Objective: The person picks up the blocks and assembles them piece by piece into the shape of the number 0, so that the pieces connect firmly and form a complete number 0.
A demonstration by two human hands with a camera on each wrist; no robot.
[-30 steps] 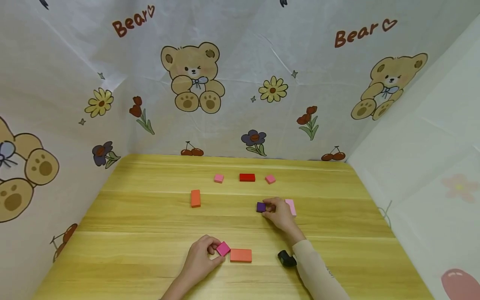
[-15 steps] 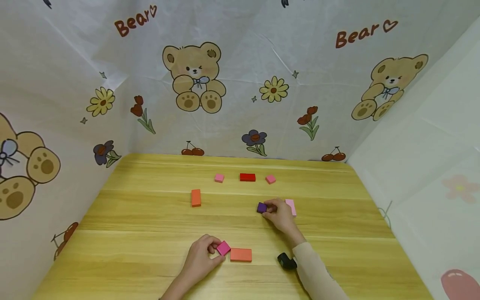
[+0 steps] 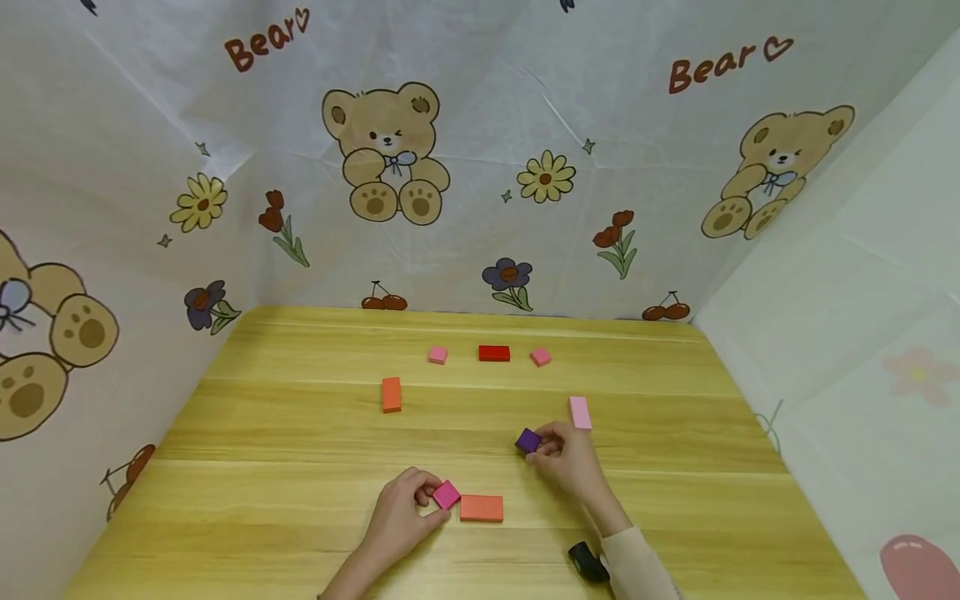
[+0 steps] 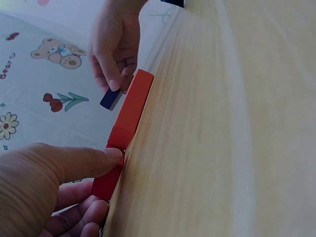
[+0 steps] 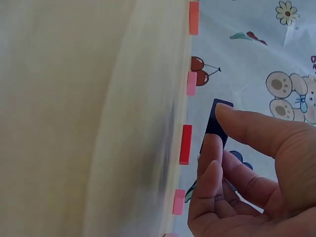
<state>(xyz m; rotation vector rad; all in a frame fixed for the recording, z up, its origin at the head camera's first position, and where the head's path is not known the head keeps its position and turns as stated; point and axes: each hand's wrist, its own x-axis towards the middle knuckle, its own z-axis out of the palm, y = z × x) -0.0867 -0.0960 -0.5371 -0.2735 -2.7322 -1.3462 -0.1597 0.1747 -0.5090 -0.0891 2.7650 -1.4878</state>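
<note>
In the head view my left hand (image 3: pixel 401 512) pinches a small magenta block (image 3: pixel 447 495) between thumb and fingers, low on the wooden table. One corner of it points at the left end of a longer coral block (image 3: pixel 482 508); in the left wrist view the two blocks meet end to end. My right hand (image 3: pixel 576 467) holds a small purple block (image 3: pixel 528 441) by thumb and fingertips, up and to the right of the coral one. In the right wrist view that purple block (image 5: pixel 216 118) looks dark and is raised off the tabletop.
A pale pink block (image 3: pixel 580 412) lies just beyond my right hand. Farther back are an orange block (image 3: pixel 392 395), a red block (image 3: pixel 494 354) and two small pink blocks, one of them a pink square (image 3: pixel 438 356). A black device (image 3: pixel 588 562) sits at the right sleeve.
My right hand has drawn back toward me with the purple block, which is turned now, and more of the pale pink block shows. My left hand has kept still.
</note>
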